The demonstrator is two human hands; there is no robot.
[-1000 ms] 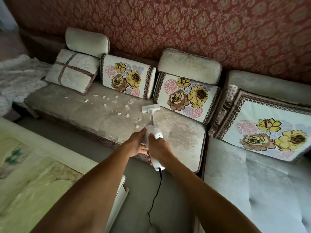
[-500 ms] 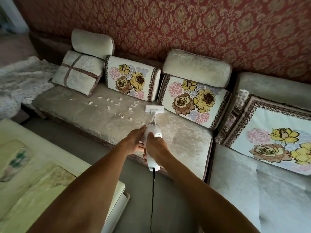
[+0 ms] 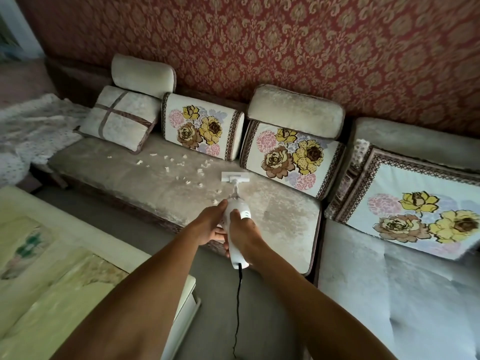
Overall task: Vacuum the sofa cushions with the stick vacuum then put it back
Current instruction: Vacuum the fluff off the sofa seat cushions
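A white stick vacuum [image 3: 237, 216] points away from me over the beige sofa seat cushion [image 3: 285, 216]. Both hands grip its body: my right hand [image 3: 244, 235] wraps the handle from the right, my left hand [image 3: 210, 224] holds it from the left. Its flat white nozzle head [image 3: 235, 177] rests on the cushion near the back pillows. Several small white scraps [image 3: 181, 167] lie scattered on the cushion to the left of the nozzle. A black cord [image 3: 238, 307] hangs from the handle's rear down toward the floor.
Floral back pillows [image 3: 202, 126] and a striped pillow [image 3: 119, 118] lean against the red patterned wall. A second sofa section [image 3: 389, 294] with a floral cushion lies at the right. A pale low table [image 3: 65, 268] stands at the lower left, with grey floor between it and the sofa.
The view has shifted a little to the left, and the nozzle now sits nearer the scraps. Both hands keep their grip on the vacuum.
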